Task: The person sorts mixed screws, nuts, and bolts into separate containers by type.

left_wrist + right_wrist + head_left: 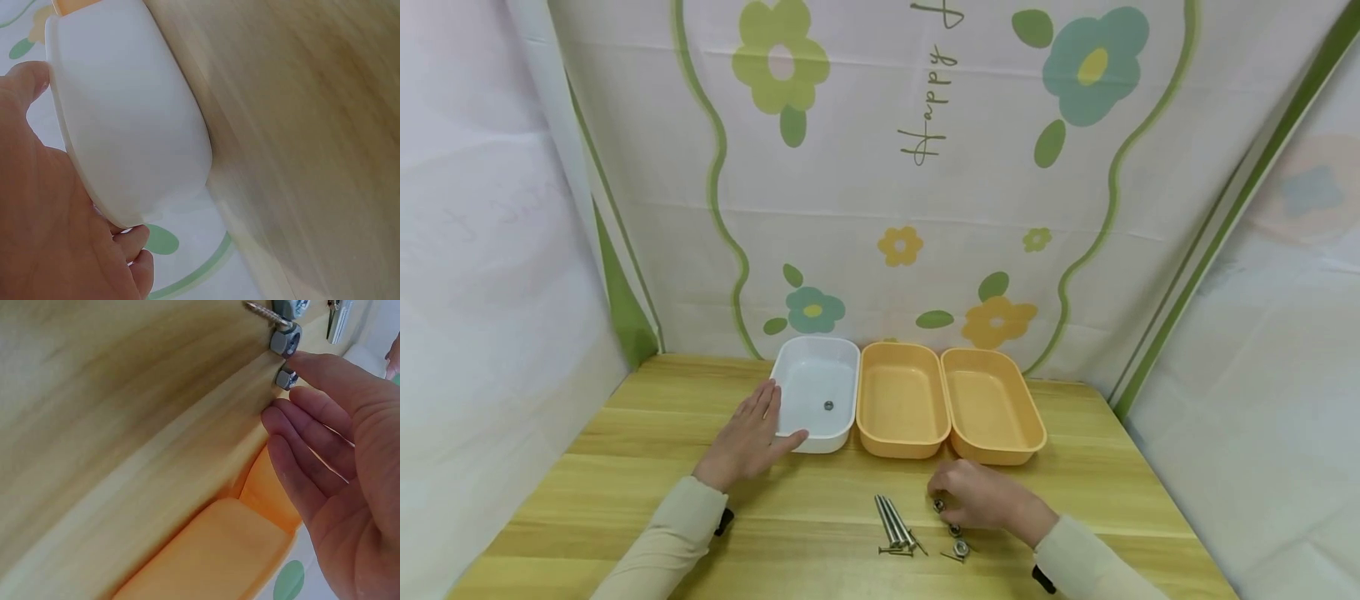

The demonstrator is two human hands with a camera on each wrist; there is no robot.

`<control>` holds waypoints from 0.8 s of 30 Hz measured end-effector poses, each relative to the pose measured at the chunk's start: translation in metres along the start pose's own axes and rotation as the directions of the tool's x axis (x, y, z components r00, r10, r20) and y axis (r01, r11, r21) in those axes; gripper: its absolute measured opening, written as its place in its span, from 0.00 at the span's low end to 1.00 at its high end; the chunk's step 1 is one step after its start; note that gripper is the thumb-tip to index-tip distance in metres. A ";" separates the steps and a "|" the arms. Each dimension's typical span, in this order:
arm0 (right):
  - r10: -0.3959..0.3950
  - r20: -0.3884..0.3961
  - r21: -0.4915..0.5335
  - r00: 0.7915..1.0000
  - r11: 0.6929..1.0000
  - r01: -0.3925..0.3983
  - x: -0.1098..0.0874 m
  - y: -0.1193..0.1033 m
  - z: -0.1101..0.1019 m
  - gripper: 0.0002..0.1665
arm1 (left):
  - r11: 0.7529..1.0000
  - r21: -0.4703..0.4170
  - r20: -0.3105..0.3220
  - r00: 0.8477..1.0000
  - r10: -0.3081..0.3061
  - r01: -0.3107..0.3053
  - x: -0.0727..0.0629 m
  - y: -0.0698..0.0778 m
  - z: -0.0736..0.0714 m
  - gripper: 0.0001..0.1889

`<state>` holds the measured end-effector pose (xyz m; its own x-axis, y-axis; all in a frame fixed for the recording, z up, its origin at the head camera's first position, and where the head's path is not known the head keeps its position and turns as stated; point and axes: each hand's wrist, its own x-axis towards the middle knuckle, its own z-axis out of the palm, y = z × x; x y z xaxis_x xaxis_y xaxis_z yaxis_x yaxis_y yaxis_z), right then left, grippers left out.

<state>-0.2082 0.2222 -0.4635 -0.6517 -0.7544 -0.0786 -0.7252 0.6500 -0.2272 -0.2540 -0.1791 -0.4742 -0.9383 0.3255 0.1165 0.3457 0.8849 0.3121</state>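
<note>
My left hand [741, 442] rests against the near left corner of a white plastic tray [125, 112], its thumb along the front rim and its fingers, fairly straight, by the left side. A single metal nut [829, 406] lies inside that tray. On the wooden table, my right hand [981, 496] is low over a short row of nuts. Its thumb and forefinger stand on either side of the nut nearest the trays [286, 379], with a gap between them. The middle nut [285, 341] is right at the thumb tip; a third nut [961, 548] lies nearer me.
Two orange trays, the middle one [904, 450] and the right one [1000, 457], stand side by side against the white one. Several long bolts [895, 521] and small screws [897, 551] lie left of my right hand. Another screw [952, 557] is beside the nuts. A flowered cloth [850, 200] hangs behind.
</note>
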 end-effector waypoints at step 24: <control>-0.086 -0.053 0.040 0.995 0.995 0.088 0.008 -0.002 -0.010 0.12 | 1.000 -0.003 -0.004 1.000 -0.004 0.004 -0.001 0.000 0.000 0.55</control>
<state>-0.2137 0.2159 -0.4544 -0.5981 -0.8014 -0.0069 -0.7701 0.5770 -0.2720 -0.2527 -0.1794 -0.4741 -0.9396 0.3210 0.1187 0.3422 0.8850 0.3158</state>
